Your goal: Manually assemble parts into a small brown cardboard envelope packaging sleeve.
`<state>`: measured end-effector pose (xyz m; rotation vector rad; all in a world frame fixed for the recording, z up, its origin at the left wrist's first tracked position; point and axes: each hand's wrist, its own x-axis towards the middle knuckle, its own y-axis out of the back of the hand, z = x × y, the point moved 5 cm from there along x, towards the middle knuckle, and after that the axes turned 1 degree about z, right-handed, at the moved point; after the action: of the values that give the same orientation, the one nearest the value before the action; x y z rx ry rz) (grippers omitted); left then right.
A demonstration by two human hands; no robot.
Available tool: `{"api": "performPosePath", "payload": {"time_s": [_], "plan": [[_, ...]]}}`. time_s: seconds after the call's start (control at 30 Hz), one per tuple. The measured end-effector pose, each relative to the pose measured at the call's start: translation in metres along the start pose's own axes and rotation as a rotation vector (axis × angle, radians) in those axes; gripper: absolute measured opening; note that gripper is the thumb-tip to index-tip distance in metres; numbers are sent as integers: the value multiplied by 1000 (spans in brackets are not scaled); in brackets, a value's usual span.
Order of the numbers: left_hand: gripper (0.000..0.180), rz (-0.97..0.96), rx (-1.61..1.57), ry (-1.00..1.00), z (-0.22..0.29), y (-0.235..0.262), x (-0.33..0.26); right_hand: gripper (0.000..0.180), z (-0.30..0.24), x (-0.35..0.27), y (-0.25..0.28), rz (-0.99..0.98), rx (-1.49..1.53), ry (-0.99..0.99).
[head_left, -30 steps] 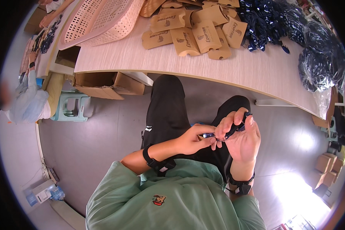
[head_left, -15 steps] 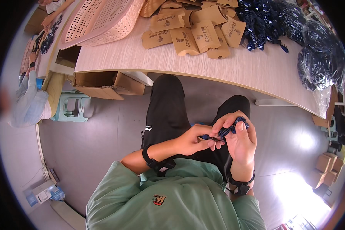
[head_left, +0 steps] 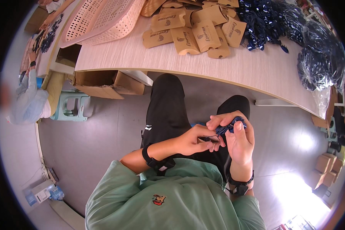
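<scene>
Over my lap, my left hand (head_left: 193, 141) is closed around a small brown cardboard pillow box (head_left: 203, 142). The box's open end is tilted up and shows a dark inside; most of its body is hidden by my fingers. Just to its right, my right hand (head_left: 239, 142) grips a coiled bundle of dark blue cord (head_left: 228, 127) between thumb and fingers. The bundle sits close to the box's mouth, and a thin dark strand seems to lie between them.
On the table (head_left: 115, 57) ahead are a pink perforated basket (head_left: 115, 28), a pile of brown pillow boxes (head_left: 205, 35), a heap of dark blue cord bundles (head_left: 258, 27) and clear plastic bags (head_left: 320, 57) of them. Another person (head_left: 28, 99) sits at the left near a green stool (head_left: 71, 105).
The pillow box's open end has come into view in my left hand. My right hand has shifted slightly left, and the cord bundle shows more compactly above the box.
</scene>
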<state>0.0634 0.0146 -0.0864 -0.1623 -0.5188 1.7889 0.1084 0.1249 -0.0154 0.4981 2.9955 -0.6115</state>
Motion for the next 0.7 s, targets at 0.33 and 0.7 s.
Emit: {"api": "performPosePath", "payload": {"time_s": [0.33,0.7], "plan": [[18,73,195,-85,10,1,0,33,9,1,-9,-150,-209,166],[22,200,371,-13,14,17,6,29,18,3,-7,-284,-655,256]]}}
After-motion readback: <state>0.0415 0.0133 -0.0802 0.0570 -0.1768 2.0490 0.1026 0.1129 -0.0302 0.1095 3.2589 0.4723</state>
